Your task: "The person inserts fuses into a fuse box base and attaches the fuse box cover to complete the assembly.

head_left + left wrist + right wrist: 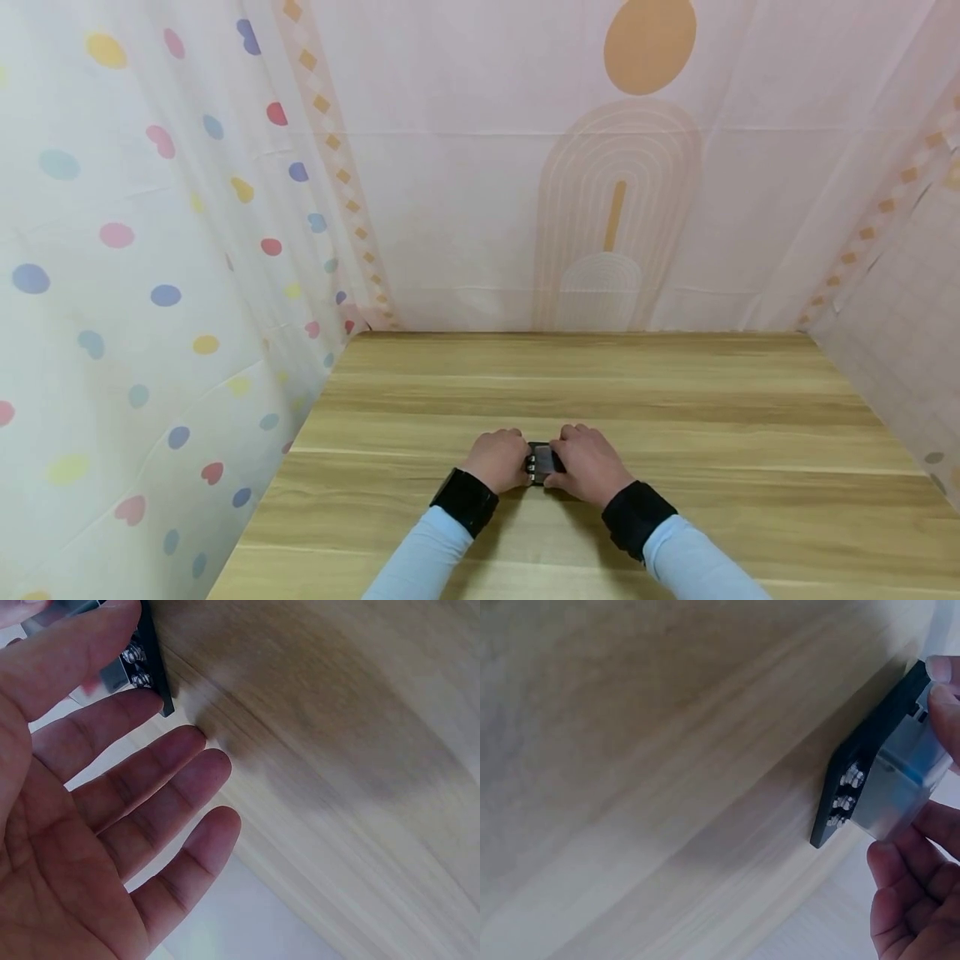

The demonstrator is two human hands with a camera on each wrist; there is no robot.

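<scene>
A small black-based block (543,463) with a clear, boxy cover and a row of metal screws along one end lies between the two hands on the wooden table; its exact kind cannot be told. My left hand (497,460) pinches the screw end between thumb and index finger, the other fingers extended, as the left wrist view shows. From the opposite side, my right hand (592,465) grips the block by its clear cover (896,780), thumb and fingers on opposite sides. Parts of the block are hidden behind the fingers.
The wood-grain table (600,375) reaches back to a pale patterned curtain (450,208). Another curtain with coloured dots (150,333) hangs along the left edge, and light cloth (915,333) hangs at the right. Black bands (465,502) circle both wrists.
</scene>
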